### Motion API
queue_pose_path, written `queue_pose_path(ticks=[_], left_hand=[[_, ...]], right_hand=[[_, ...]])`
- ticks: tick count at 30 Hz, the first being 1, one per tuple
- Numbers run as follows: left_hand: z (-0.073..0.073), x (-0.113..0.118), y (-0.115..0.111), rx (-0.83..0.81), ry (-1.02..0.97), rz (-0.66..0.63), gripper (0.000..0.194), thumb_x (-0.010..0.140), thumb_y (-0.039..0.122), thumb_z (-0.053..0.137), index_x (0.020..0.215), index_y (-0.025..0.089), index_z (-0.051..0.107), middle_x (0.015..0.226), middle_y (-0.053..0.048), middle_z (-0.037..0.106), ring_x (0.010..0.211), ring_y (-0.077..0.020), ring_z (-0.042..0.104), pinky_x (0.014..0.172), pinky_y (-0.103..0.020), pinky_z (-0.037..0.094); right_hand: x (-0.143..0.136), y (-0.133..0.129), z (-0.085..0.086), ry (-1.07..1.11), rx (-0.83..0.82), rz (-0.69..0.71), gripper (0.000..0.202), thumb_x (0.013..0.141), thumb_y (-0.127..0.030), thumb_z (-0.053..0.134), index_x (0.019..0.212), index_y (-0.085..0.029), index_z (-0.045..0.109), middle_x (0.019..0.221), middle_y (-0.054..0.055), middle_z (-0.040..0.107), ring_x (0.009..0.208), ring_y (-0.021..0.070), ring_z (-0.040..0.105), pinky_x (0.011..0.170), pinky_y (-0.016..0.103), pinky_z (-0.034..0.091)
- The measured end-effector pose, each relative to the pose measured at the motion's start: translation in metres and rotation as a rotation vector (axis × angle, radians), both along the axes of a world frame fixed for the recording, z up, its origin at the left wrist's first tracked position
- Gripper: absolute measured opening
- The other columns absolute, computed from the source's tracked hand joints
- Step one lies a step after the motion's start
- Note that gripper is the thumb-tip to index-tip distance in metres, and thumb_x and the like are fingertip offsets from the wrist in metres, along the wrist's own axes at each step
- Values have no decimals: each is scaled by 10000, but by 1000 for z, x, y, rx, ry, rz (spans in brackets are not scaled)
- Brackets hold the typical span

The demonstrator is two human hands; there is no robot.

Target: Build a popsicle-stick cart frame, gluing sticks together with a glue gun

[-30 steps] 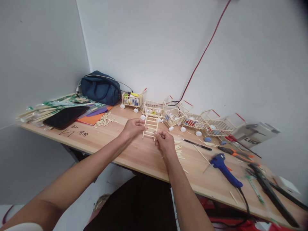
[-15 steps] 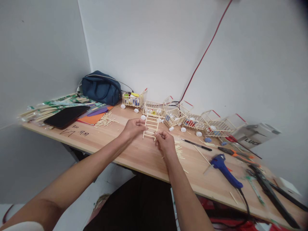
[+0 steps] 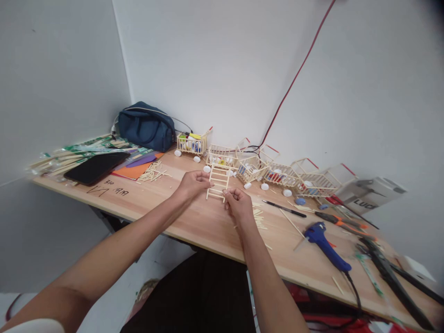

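Note:
A small ladder-like frame of pale wooden sticks is held up between my two hands over the table. My left hand pinches its left side rail. Thumb and fingers of my right hand close on the lower end of its right rail. Several rungs cross between the two rails. Right behind the frame stands a little stick cart with white wheels, partly covered by the frame. Short cut sticks lie just right of my right hand.
More stick carts line the wall. Left are a blue bag, a black phone, packaged sticks and a stick pile. Right are a pen, a blue glue gun, orange-handled pliers and a box.

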State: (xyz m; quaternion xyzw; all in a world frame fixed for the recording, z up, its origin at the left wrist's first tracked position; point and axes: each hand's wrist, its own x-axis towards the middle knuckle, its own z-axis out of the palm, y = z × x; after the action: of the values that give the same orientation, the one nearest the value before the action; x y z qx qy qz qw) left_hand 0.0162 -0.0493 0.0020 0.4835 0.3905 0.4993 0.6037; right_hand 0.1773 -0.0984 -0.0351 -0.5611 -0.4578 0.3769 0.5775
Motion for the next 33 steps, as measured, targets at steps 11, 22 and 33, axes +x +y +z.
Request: queue_pose_path(ticks=[11,22,33], left_hand=[[0,0,1,-5,-4,-6,405,393,168,859,745,113,667,595,4,666,566,-118,593,586,-219,414],[-8,1,6,5,-8,-10,383,432,147,839,773,117,667,623,-6,682,579,-120,609,593,-220,430],[-8,2,7,-4,-20,-10,429,399,154,867,779,116,670,613,2,679,571,-112,603,583,-211,426]], right_hand=[[-1,-1,2,-16,-6,-4,405,626,-554,714,721,-172,621,425,-50,521,369,85,404,386,212,268],[-1,-2,5,-17,-24,-3,410,617,-551,716,729,-169,618,419,-48,524,355,81,388,370,213,242],[-1,-2,5,-7,-34,-9,415,602,-553,712,727,-170,614,421,-48,527,358,83,393,366,212,245]])
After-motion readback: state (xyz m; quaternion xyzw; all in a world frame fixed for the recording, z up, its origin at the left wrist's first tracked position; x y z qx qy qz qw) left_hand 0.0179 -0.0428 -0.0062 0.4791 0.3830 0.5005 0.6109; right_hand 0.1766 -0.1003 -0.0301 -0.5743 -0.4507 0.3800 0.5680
